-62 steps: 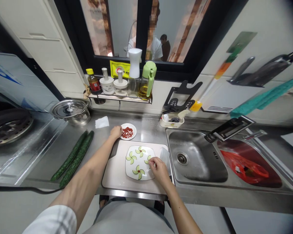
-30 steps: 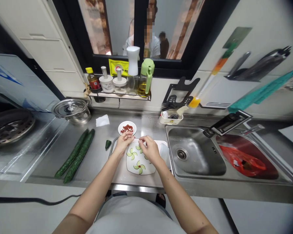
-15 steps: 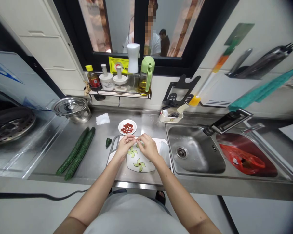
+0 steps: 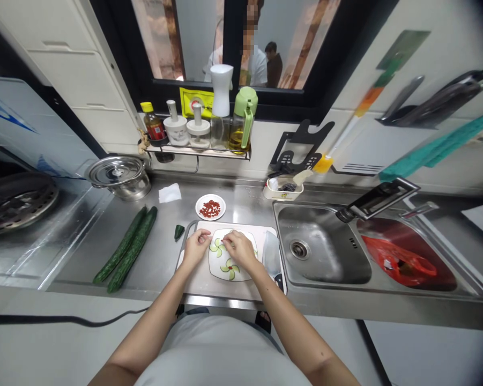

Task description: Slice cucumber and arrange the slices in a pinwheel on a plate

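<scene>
My right hand (image 4: 240, 249) is over the white square plate (image 4: 216, 267), thumb and fingertips pinched on a tiny red piece that looks like a goji berry (image 4: 222, 241). My left hand (image 4: 197, 246) is by the plate's left edge, its fingers curled together; whatever is between them, if anything, is too small to make out. Pinwheels of green-edged cucumber slices (image 4: 230, 269) lie on the plate, some partly hidden under my right hand. The plate rests on a pale cutting board (image 4: 201, 287). Behind the board, a small white dish (image 4: 199, 213) holds several red berries.
A knife (image 4: 270, 252) lies along the board's right side. Two whole cucumbers (image 4: 132, 249) and a cut cucumber end (image 4: 179, 231) are to the left. A lidded steel pot (image 4: 128, 187) stands behind them. The sink (image 4: 325, 268) is right; a condiment shelf (image 4: 197, 152) hangs behind.
My left hand first reached to the berry dish, then met my right hand above the plate's far edge. Now the hands are apart, the right lower over the plate, the left drawn back leftward.
</scene>
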The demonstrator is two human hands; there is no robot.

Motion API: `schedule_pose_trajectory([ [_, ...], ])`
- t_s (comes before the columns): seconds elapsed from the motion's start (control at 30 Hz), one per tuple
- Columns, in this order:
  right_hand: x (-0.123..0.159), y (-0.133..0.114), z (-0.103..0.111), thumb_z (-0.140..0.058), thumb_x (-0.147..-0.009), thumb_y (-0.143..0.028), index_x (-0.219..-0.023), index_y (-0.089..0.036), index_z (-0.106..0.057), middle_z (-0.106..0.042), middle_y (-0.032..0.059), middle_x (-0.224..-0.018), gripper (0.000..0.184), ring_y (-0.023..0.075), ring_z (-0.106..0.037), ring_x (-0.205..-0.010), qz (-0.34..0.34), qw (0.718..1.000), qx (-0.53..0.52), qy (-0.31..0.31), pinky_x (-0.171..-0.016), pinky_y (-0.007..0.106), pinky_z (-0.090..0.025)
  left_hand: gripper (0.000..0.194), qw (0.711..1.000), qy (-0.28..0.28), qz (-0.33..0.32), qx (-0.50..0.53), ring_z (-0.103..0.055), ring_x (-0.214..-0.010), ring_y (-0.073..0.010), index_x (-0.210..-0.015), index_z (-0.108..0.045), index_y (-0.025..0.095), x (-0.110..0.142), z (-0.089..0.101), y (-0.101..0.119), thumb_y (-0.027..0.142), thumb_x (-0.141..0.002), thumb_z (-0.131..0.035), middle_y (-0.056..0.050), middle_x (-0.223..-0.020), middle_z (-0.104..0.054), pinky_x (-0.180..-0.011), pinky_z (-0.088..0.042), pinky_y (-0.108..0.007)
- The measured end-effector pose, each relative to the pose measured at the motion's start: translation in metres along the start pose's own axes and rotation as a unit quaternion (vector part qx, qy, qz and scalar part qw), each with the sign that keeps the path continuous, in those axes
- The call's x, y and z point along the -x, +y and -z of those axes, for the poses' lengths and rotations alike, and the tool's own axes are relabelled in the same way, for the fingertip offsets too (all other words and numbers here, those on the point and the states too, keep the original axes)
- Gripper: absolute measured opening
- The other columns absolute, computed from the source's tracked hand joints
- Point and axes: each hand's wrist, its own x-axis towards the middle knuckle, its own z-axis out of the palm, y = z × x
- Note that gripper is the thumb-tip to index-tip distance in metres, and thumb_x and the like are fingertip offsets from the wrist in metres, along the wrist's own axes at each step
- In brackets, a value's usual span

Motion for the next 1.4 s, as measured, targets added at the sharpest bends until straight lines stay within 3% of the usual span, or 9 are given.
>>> schedule_pose_trajectory([
  [0.2,0.001,0.004,-0.022,-0.045,-0.092,-0.028,-0.09,-0.022,-0.064,-0.062,0.0029,-0.092,0.021,0.0154,-0.051,-0.09,-0.018,0.997,0.034,-0.063,-0.071,0.024,-0.032,0.016,0.995,-0.024,-0.016,-0.097,-0.054,-0.067,-0.0128,-0.087,-0.066,0.019,0.005,-0.008,-0.019,0.026,-0.075,-0.059,0.0,-0.079,-0.065,-0.066,-0.04,-0.024],
  [0.5,-0.005,0.006,-0.038,-0.042,-0.093,-0.029,-0.091,-0.021,-0.063,-0.063,0.0039,-0.094,0.023,0.0156,-0.052,-0.09,-0.018,0.994,0.066,-0.09,-0.068,0.024,-0.031,0.009,0.981,-0.046,-0.055,-0.18,-0.057,-0.08,-0.0172,-0.082,-0.066,0.021,0.006,-0.017,-0.022,0.022,-0.076,-0.059,-0.002,-0.081,-0.064,-0.075,-0.04,-0.028],
  [1.4,-0.009,0.007,-0.045,-0.042,-0.093,-0.027,-0.092,-0.02,-0.063,-0.062,0.0048,-0.094,0.022,0.016,-0.052,-0.092,-0.017,0.991,0.084,-0.104,-0.07,0.024,-0.034,0.012,0.972,-0.083,-0.04,-0.214,-0.055,-0.084,-0.0186,-0.086,-0.067,0.02,0.002,-0.025,-0.026,0.023,-0.076,-0.061,-0.003,-0.079,-0.06,-0.078,-0.04,-0.029],
])
